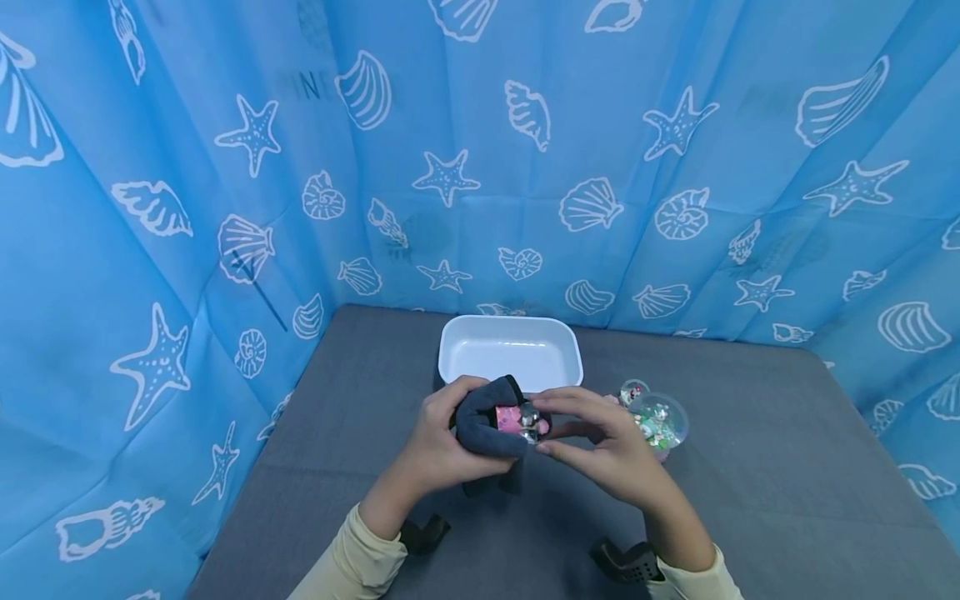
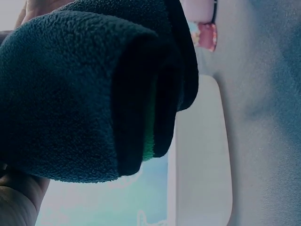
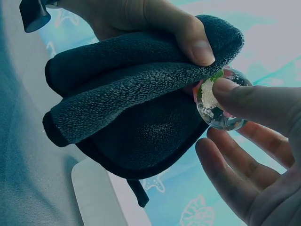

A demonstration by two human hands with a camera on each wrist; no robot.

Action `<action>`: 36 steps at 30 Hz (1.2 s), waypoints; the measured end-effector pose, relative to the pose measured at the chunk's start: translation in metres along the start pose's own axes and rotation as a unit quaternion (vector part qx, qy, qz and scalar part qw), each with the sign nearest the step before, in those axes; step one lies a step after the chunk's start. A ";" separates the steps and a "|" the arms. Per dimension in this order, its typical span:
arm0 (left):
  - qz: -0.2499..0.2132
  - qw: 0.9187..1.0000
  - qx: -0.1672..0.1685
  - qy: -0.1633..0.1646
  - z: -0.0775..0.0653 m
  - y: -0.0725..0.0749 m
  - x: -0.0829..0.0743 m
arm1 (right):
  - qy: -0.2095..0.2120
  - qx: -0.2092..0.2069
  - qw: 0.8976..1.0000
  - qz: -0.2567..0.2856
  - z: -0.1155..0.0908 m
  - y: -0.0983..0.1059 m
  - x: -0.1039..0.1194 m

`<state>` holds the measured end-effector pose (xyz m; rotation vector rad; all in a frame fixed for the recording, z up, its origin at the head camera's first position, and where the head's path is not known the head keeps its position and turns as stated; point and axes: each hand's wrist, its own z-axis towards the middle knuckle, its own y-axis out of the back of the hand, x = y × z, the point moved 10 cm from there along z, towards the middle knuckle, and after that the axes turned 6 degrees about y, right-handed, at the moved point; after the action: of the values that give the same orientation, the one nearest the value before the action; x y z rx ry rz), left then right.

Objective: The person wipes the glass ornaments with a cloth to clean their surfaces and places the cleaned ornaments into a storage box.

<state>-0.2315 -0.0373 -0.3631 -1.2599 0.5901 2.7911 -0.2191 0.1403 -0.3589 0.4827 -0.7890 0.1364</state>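
My left hand (image 1: 442,437) grips a folded dark grey fleecy cloth (image 1: 480,423), its thumb pressing on the fold in the right wrist view. Wrapped in that cloth is a small snow globe (image 1: 529,415) with a pink base, its clear dome poking out to the right. My right hand (image 1: 618,446) pinches the dome, thumb on the near side and fingers around the other. White grains and a bit of green show inside the dome (image 3: 209,101). In the left wrist view, layers of cloth (image 2: 70,94) hide the globe.
Behind the hands stands a white rectangular tub (image 1: 510,354) on the grey-covered table (image 1: 360,367). To the right of my right hand are a larger snow globe (image 1: 663,417) and a smaller one (image 1: 634,390). A blue shell-print curtain (image 1: 480,225) surrounds the back and sides.
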 end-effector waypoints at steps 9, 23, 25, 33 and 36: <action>0.000 1.000 0.003 -0.005 0.003 -0.001 -0.001 | -0.047 0.008 0.998 -0.044 0.000 0.002 -0.007; 0.002 1.000 0.008 -0.006 0.000 -0.006 -0.002 | -0.075 0.000 0.996 -0.052 0.000 0.004 -0.011; 0.002 1.000 0.003 -0.004 -0.001 -0.004 0.000 | -0.071 -0.002 0.996 -0.060 0.000 0.004 -0.011; -0.001 1.000 0.000 -0.001 -0.001 -0.002 0.000 | -0.008 -0.007 0.999 -0.046 -0.001 0.006 -0.003; -0.002 1.000 0.002 0.000 0.000 -0.003 0.000 | 0.006 -0.001 0.999 -0.036 -0.002 0.004 -0.001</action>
<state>-0.2307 -0.0348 -0.3644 -1.2600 0.5921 2.7861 -0.2197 0.1448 -0.3589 0.5082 -0.7597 0.0723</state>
